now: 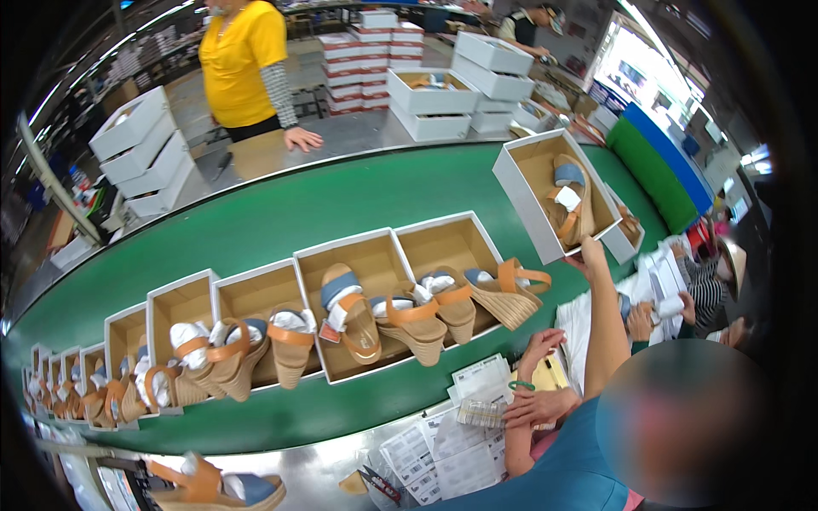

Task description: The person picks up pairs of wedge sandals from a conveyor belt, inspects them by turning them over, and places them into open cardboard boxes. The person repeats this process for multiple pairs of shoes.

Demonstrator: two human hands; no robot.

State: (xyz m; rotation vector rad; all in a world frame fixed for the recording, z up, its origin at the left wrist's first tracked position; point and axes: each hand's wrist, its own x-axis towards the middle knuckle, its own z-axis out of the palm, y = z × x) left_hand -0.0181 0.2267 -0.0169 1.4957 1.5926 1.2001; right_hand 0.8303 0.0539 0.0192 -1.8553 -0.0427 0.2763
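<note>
We look into a shoe-packing hall, where a green conveyor belt (341, 192) curves across the frame between two metal surfaces. Nearest, at the lower left, a wedge sandal (200, 485) with tan straps and a blue toe band shows close to us; we cannot tell what supports it. The wearer's own hands lie outside the frame, so we cannot tell how they stand. On the near surface (311, 468), at lower centre, we find scissors (381, 485) beside printed sheets (464, 447). At lower right, by a teal-shirted co-worker (545, 473), two bare hands appear close together, one above the other; a green bangle (521, 386) circles a wrist between them. Farther up, another co-worker's hand or the same person's, we cannot tell which, grips the lower edge of a tilted white box (530, 200), right of centre; this box hand (586, 258) is closed around the rim, and a packed sandal (573, 200) lies inside. Along the belt, from centre to far left, we see open boxes (362, 255) with similar sandals (349, 311) propped over their near edges. Beyond, at upper left, a person in yellow (243, 64) rests a hand on the far surface (345, 136), near stacked cartons (371, 72).
</note>
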